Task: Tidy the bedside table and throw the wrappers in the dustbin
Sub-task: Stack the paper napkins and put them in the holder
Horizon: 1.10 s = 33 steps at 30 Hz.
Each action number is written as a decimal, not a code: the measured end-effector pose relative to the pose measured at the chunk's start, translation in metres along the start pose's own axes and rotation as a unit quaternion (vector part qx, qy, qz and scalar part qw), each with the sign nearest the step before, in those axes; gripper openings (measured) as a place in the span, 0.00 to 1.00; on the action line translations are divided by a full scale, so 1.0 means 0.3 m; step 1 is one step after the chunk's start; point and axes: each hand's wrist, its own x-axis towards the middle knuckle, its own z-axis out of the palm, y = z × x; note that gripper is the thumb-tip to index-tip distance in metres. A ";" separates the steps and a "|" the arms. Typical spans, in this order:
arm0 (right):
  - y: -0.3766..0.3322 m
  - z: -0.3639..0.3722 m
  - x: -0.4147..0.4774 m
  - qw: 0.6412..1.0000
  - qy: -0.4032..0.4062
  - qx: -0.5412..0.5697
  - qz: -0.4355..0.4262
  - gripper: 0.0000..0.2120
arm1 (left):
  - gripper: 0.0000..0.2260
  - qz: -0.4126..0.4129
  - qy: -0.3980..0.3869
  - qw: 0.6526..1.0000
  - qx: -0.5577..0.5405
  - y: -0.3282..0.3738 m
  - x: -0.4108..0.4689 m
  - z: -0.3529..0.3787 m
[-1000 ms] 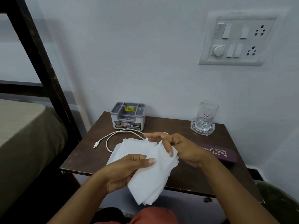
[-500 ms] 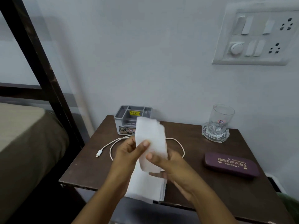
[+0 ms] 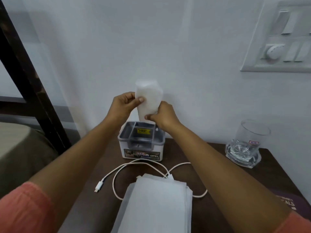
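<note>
Two hands pinch one folded white tissue (image 3: 149, 100), upright just above the grey organiser box (image 3: 141, 143) at the desk (image 3: 272, 175) back: L hand (image 3: 125, 105) w/ thumb on its upper side, R hand (image 3: 164, 115) gripping its lower end. Tissue stack (image 3: 156, 204) lies at desk front, partly over a white cable (image 3: 99, 186). Glass (image 3: 247, 143) stands right.

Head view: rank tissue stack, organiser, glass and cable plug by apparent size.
1. Tissue stack, though nearest the camera.
2. Organiser and glass look alike; not ranked.
3. Cable plug, smallest.
</note>
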 end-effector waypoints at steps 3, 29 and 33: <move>0.044 0.053 0.040 0.999 -0.026 -0.031 0.013 0.22 | 0.03 -0.003 0.000 1.000 0.028 -0.067 0.035 -0.018; 0.127 0.076 0.057 0.985 -0.016 -0.170 -0.026 0.17 | 0.08 -0.020 -0.094 0.931 0.352 -0.193 0.019 -0.090; 0.148 0.081 0.047 0.993 0.029 -0.115 -0.019 0.21 | 0.10 -0.041 -0.066 0.932 0.354 -0.185 0.021 -0.090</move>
